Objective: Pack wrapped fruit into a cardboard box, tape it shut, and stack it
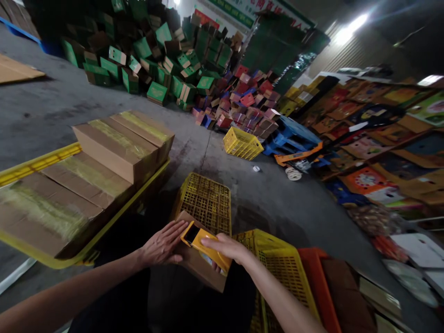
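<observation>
A small brown cardboard box point(197, 267) is in front of me, close to my knees. My left hand point(162, 245) lies on its left side with the fingers stretched out. My right hand point(229, 249) is wrapped round a yellow tape dispenser point(200, 241), which rests against the top of the box. The dispenser covers much of that top, so I cannot tell whether tape is stuck there. Just beyond the box is a yellow plastic crate point(207, 196) with a grid surface, partly hidden by the box.
On the left, a yellow crate point(78, 261) holds several taped cardboard boxes point(114, 143). Yellow point(284, 263) and orange crates point(317, 282) stand at my right. Farther off are another yellow crate point(243, 144), blue pallets point(293, 134), an orange pallet jack point(298, 157) and piled boxes point(157, 92).
</observation>
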`<state>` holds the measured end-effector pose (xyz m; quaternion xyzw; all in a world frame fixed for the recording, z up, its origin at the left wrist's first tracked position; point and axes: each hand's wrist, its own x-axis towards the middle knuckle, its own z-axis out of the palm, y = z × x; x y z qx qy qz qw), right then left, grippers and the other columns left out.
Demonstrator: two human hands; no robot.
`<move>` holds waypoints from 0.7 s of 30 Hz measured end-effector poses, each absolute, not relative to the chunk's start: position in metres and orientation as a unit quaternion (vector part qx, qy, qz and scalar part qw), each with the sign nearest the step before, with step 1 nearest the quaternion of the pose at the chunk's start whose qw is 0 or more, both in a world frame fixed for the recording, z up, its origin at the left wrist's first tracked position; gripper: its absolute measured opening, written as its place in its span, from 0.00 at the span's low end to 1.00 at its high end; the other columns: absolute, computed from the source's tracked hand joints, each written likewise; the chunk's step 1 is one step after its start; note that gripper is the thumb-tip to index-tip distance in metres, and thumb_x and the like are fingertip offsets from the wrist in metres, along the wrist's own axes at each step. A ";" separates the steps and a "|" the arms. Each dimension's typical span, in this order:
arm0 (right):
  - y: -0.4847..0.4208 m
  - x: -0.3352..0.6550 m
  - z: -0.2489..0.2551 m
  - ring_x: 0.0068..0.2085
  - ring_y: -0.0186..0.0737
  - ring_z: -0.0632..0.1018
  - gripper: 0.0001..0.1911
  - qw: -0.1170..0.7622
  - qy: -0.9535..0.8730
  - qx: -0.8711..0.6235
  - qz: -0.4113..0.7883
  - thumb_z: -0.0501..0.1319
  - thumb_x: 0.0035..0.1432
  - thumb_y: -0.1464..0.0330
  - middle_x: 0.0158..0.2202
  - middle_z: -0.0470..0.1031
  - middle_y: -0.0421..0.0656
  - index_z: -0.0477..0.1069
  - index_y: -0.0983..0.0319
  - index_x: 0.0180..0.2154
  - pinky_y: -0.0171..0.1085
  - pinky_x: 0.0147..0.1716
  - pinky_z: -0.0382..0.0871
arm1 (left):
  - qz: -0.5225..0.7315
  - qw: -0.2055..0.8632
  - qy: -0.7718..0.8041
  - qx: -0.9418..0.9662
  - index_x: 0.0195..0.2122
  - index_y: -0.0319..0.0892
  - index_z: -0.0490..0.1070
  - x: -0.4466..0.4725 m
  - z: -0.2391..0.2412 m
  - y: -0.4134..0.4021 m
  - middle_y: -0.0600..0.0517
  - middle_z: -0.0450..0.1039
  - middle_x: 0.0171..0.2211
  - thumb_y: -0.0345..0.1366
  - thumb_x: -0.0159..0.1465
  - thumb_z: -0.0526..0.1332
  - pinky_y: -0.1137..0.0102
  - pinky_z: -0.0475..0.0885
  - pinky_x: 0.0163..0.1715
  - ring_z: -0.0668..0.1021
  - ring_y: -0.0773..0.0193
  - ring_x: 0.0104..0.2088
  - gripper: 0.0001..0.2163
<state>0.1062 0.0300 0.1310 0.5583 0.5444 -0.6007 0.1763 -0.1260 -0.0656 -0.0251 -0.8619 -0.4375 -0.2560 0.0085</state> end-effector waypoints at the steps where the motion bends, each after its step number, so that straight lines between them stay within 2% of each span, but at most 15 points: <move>1: 0.029 0.107 0.132 0.20 0.38 0.78 0.22 0.177 0.549 0.553 -0.602 0.58 0.65 0.50 0.18 0.76 0.39 0.71 0.62 0.32 0.35 0.27 0.76 | -0.256 0.009 -0.438 -0.862 0.74 0.33 0.36 -0.126 -0.026 -0.065 0.39 0.51 0.72 0.63 0.68 0.48 0.53 0.51 0.69 0.54 0.47 0.72 0.45; 8: 0.024 0.137 0.140 0.22 0.40 0.80 0.26 0.200 0.577 0.539 -0.580 0.57 0.65 0.47 0.20 0.78 0.43 0.73 0.64 0.30 0.33 0.25 0.74 | -0.256 0.019 -0.445 -0.858 0.74 0.37 0.38 -0.127 -0.032 -0.063 0.40 0.56 0.70 0.63 0.68 0.47 0.52 0.44 0.70 0.57 0.50 0.71 0.43; 12: 0.021 0.154 0.137 0.21 0.41 0.79 0.22 0.179 0.574 0.541 -0.589 0.59 0.64 0.50 0.20 0.78 0.42 0.74 0.63 0.33 0.33 0.22 0.72 | -0.251 0.020 -0.448 -0.858 0.74 0.39 0.41 -0.124 -0.030 -0.065 0.40 0.55 0.71 0.65 0.67 0.46 0.50 0.39 0.70 0.57 0.48 0.71 0.43; 17: 0.021 0.157 0.129 0.20 0.39 0.78 0.22 0.161 0.565 0.547 -0.596 0.60 0.64 0.50 0.20 0.77 0.40 0.73 0.64 0.35 0.32 0.21 0.72 | -0.234 0.011 -0.451 -0.861 0.74 0.37 0.44 -0.113 -0.021 -0.067 0.37 0.54 0.71 0.67 0.65 0.47 0.48 0.42 0.70 0.57 0.44 0.71 0.46; 21: 0.023 0.155 0.130 0.20 0.39 0.79 0.21 0.168 0.554 0.561 -0.592 0.58 0.66 0.53 0.20 0.78 0.41 0.73 0.64 0.34 0.33 0.22 0.73 | -0.230 -0.015 -0.438 -0.869 0.74 0.32 0.41 -0.098 -0.016 -0.067 0.37 0.52 0.71 0.69 0.63 0.46 0.55 0.50 0.69 0.57 0.45 0.71 0.51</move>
